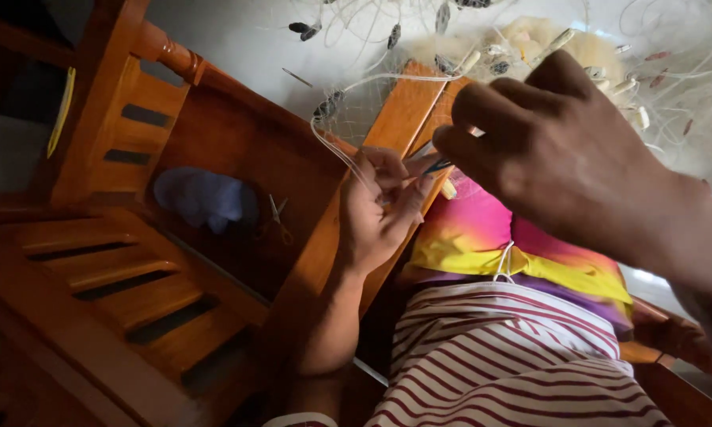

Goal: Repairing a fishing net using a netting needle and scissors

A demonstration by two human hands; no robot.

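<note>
Right hand [561, 150]: nearest the lens, fingers pinched shut on a thin blue tool [437, 166].
Left hand [379, 209]: closed on white cord [332, 150].
Fishing net [530, 47]: draped beyond hands; light, limp, snag-prone; best gripped by corded edge.
Scissors [277, 215]: well apart, on wooden furniture.

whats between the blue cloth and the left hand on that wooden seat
In the head view, a small pair of scissors lies on the dark wood between the blue cloth and the left hand.

Glossy varnished wood bench [134, 261]; thin translucent nylon net [372, 103]; matt striped cloth [514, 356]; metal scissors [278, 217].
</note>
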